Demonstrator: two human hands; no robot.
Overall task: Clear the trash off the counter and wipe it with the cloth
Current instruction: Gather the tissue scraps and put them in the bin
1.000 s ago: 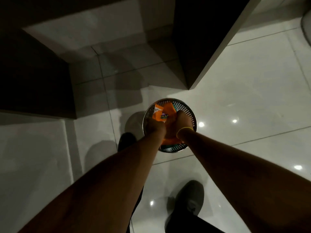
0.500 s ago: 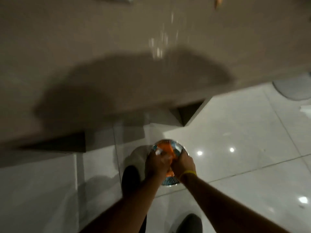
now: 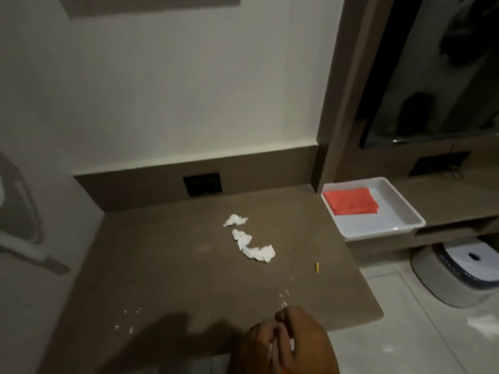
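The brown counter [image 3: 175, 265] carries two crumpled white tissue clumps, a small one [image 3: 235, 220] and a longer one [image 3: 253, 247]. A tiny yellow stub [image 3: 317, 267] lies to their right. White crumbs [image 3: 285, 294] are scattered near the front edge, and more crumbs [image 3: 124, 326] lie at the front left. A folded red cloth [image 3: 351, 201] lies in a white tray [image 3: 383, 228] on the lower shelf to the right. My left hand [image 3: 259, 346] and right hand [image 3: 305, 333] are pressed together at the counter's front edge, fingers curled. What they enclose is unclear.
A dark wall socket [image 3: 202, 184] sits in the counter's back panel. A grey and white appliance [image 3: 459, 268] stands on the tiled floor under the shelf. White scraps [image 3: 483, 322] lie on the floor at right. A pale chair frame [image 3: 21, 211] is at left.
The view has swung up from the floor bin to the counter top. My hands have left the bin and the orange wrapper and now hover together at the counter's front edge.
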